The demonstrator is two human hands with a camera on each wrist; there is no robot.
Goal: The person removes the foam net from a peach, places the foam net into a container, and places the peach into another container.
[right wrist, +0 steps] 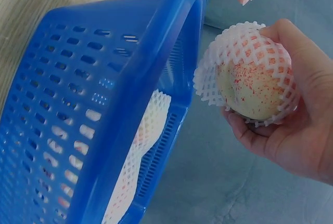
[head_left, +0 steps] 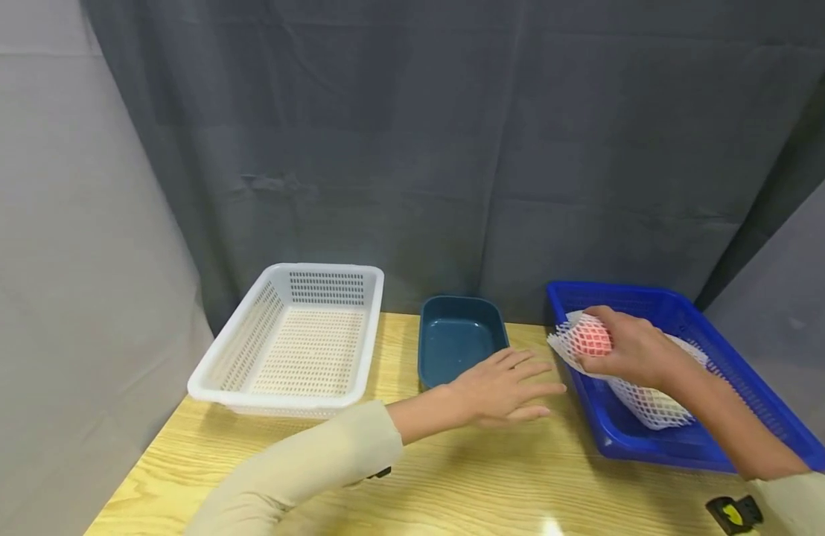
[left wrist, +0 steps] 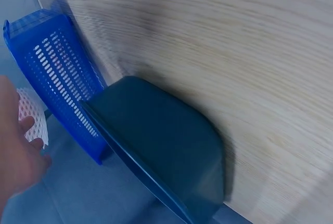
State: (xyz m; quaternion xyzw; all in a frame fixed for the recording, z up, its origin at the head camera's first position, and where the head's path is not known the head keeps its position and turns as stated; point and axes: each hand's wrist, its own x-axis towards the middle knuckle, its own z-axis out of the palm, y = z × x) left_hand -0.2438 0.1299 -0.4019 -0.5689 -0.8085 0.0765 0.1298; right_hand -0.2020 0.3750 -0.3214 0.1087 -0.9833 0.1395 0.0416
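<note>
A foam-netted peach [right wrist: 252,86] in the right hand [head_left: 630,346], over the left rim of the blue basket [head_left: 660,452].
The peach, if the speckled skin reads rightly, is partly hidden by its white foam net [right wrist: 213,63] and the right hand's curled grip. The left hand [head_left: 509,387] has its fingers straight and spread, holding nothing visible; the right wrist view crops it to fingertips. The right forearm [head_left: 721,417] partly covers netted bundles [head_left: 654,409] inside the blue basket. The left hand overlaps the teal tub [head_left: 456,346]; farther left, a white basket [head_left: 285,400] stands on the desk [head_left: 466,484].
</note>
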